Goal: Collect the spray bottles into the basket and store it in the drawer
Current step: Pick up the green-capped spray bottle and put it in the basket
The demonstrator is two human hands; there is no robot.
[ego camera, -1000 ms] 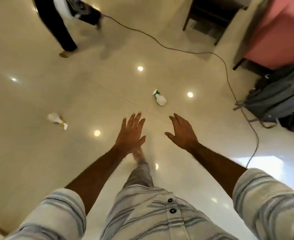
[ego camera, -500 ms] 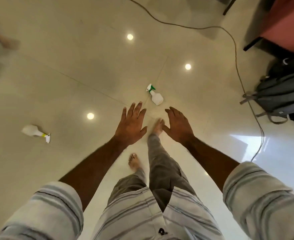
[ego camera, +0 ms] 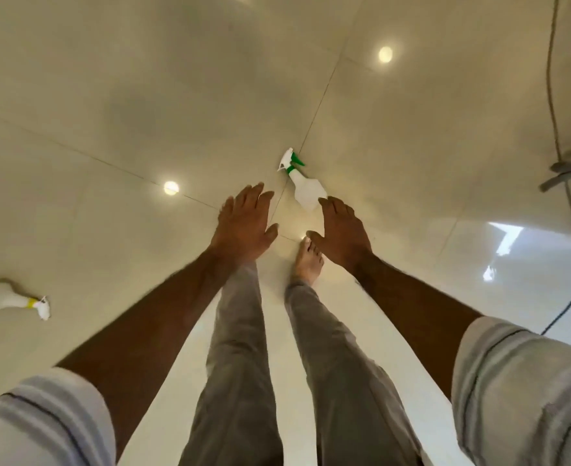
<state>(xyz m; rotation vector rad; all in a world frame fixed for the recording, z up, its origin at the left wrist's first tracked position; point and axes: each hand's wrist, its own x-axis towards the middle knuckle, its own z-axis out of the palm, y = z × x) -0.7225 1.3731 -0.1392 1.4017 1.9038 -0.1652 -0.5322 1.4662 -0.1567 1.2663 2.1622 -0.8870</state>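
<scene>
From the head view, the green-nozzled spray bottle (ego camera: 306,190) lies on its side on the glossy tiled floor (ego camera: 142,95), just ahead of the empty right hand (ego camera: 343,233), whose fingers are loosely spread. It looks light, rigid and smooth; the narrow neck seems the surest hold. The left hand (ego camera: 245,225) is flat, fingers together. A yellow-collared spray bottle (ego camera: 8,299) lies far left; no basket shows.
</scene>
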